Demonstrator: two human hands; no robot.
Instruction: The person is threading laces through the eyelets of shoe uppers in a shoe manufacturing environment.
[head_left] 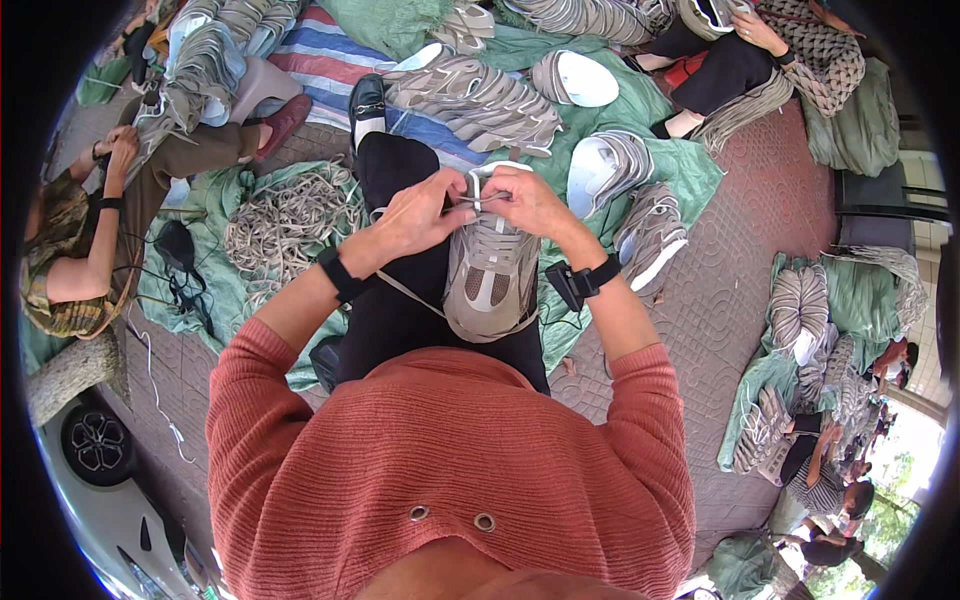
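Across my lap lies a grey-beige sneaker upper [482, 292], its toe toward my body and its tongue end away from me. Pale grey lacing [492, 246] crosses its front in rows. At the tongue end my left hand [428, 212] pinches the shoelace, fingers closed. Beside it, my right hand [532, 204] is closed on the lace too, thumb and fingertips close to the left ones. A loose length of lace runs from under my left wrist across my dark trousers and around the toe. The fingers partly hide the top eyelets.
A heap of loose laces [285, 225] lies on green sheeting to the left. Ahead are stacked shoe uppers [485, 105] on a striped sheet, with more uppers [608, 170] at the right. Co-workers sit at far left and upper right. A parked car [110, 510] stands lower left.
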